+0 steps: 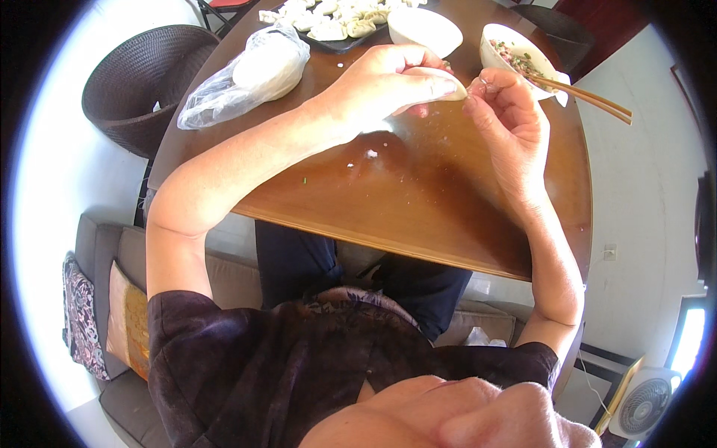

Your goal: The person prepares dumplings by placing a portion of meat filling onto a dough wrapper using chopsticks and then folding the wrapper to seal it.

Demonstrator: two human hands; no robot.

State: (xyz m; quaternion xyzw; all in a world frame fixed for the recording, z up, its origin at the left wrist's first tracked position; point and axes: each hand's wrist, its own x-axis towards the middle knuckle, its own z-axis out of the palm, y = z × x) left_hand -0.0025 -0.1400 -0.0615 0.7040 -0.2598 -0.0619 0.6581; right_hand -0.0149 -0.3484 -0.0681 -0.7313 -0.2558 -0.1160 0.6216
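Above the table, my left hand [388,84] is closed round a pale dumpling [458,91], its thumb lying along the wrapper. A bit of green-flecked filling shows by the fingers. My right hand [514,123] has thumb and fingers bent together at the dumpling's right tip, pinching its edge. Just beyond the right hand stands a white bowl of meat filling with chopped greens [523,61]. A pair of wooden chopsticks [597,100] rests across that bowl and sticks out to the right.
A dark tray [345,46] of several shaped dumplings sits at the far edge beside a white bowl [426,31]. Left of them lies a clear plastic bag with white dough [270,71]. Flour and scraps dot the wooden table [418,201]. Woven chairs [146,86] flank it.
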